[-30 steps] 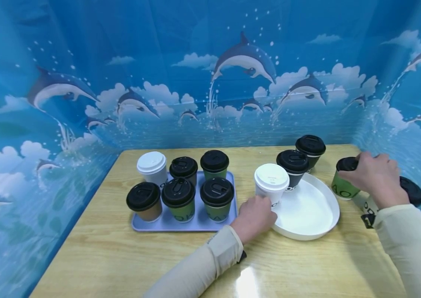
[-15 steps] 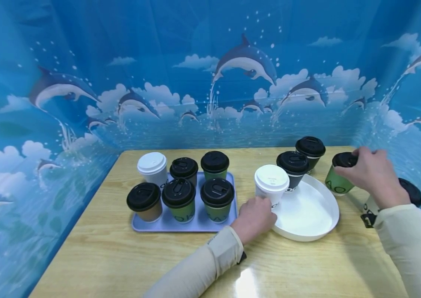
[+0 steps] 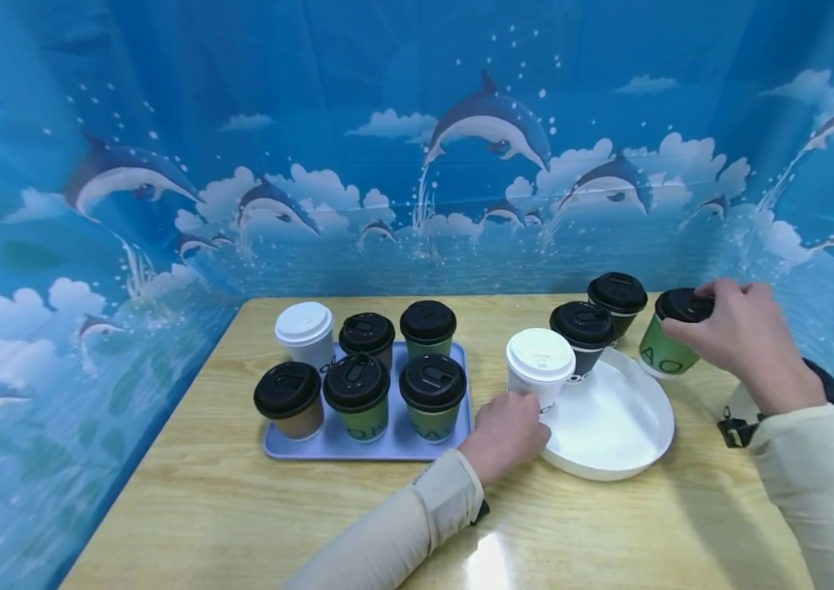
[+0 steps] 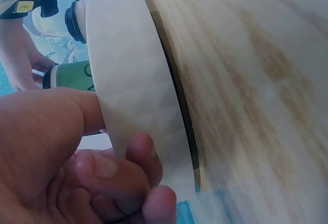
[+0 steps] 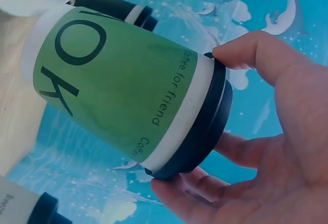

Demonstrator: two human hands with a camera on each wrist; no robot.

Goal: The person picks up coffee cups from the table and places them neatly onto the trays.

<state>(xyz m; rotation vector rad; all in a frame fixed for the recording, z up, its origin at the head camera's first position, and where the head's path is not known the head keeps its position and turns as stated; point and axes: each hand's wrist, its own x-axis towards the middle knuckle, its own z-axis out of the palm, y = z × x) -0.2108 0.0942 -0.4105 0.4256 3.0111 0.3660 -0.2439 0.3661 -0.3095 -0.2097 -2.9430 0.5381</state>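
Observation:
My right hand [image 3: 745, 344] holds a green paper coffee cup [image 3: 668, 348] by its black lid, just right of a white round tray [image 3: 612, 430]. In the right wrist view, thumb and fingers spread round the lid of that tilted-looking cup [image 5: 123, 85]. My left hand [image 3: 504, 436] grips the tray's left rim. Seen from the left wrist, the thumb goes over the tray wall [image 4: 136, 65] and the fingers curl along its outside. A white-lidded cup [image 3: 539, 360] and a dark cup with black lid [image 3: 583, 324] stand at the tray's left side.
Another black-lidded cup [image 3: 618, 295] stands behind the tray. At left, a lavender tray [image 3: 328, 448] bears several lidded cups in two rows. A pale cup [image 3: 743, 403] with black lid is partly hidden by my right wrist. A dolphin-print curtain [image 3: 387, 147] borders the table.
My right hand has carried the green cup leftward and a little toward the back, nearer the white tray and the rear dark cup. The left hand has stayed on the rim.

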